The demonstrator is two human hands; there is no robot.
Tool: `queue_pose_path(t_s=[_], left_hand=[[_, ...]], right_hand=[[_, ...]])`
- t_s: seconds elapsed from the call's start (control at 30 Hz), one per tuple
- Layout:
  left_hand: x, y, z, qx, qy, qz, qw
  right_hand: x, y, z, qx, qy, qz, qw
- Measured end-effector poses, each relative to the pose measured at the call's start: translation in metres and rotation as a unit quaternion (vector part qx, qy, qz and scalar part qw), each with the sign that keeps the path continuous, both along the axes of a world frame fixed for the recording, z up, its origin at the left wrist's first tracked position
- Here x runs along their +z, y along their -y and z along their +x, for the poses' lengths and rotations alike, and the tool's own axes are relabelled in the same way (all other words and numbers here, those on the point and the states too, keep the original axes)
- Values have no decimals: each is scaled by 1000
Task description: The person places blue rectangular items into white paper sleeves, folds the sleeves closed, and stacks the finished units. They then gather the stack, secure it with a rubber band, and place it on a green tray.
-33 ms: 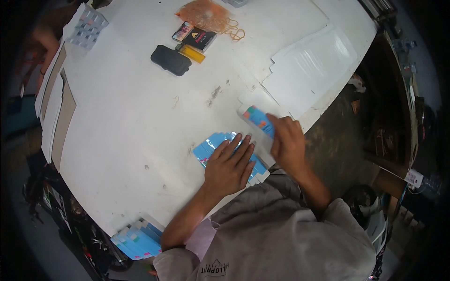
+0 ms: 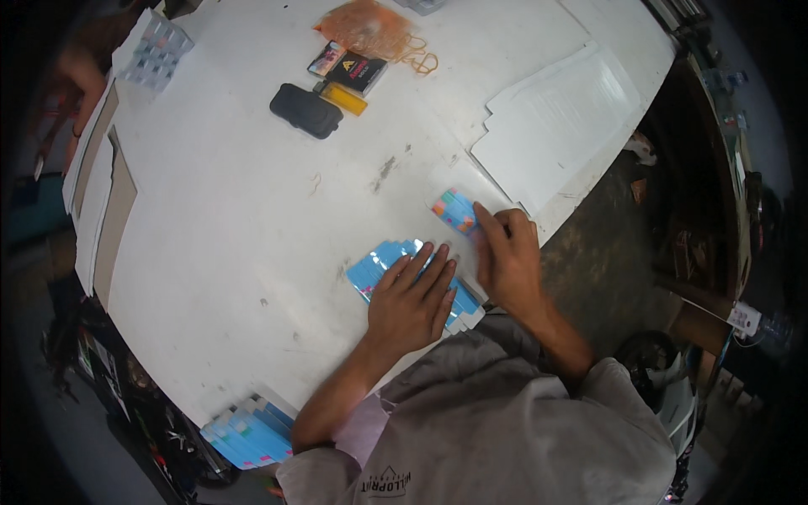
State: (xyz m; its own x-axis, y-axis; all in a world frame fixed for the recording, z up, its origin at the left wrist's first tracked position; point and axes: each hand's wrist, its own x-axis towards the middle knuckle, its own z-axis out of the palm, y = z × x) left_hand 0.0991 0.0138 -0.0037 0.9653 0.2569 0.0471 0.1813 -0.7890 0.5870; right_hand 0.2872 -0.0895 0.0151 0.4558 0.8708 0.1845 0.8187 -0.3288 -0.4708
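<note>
The left hand (image 2: 406, 305) lies flat on blue cut card (image 2: 368, 271) at the near edge of the white table (image 2: 227, 185), while the right hand (image 2: 510, 252) grips a patterned blue piece (image 2: 454, 210) just beside it. Farther off, a yellow lighter (image 2: 345, 98) lies between a black case (image 2: 303, 109) and a dark pack (image 2: 368, 71).
</note>
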Motion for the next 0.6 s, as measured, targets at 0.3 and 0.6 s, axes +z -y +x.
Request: queue_pose_path(t_s=[0.3, 0.6], left_hand=[[2, 5, 7, -10, -12, 115, 993], [-5, 5, 5, 12, 8, 90, 996]], right_hand=[[23, -1, -14, -13, -191, -52, 980], [36, 4, -4, -60, -315, -23, 947]])
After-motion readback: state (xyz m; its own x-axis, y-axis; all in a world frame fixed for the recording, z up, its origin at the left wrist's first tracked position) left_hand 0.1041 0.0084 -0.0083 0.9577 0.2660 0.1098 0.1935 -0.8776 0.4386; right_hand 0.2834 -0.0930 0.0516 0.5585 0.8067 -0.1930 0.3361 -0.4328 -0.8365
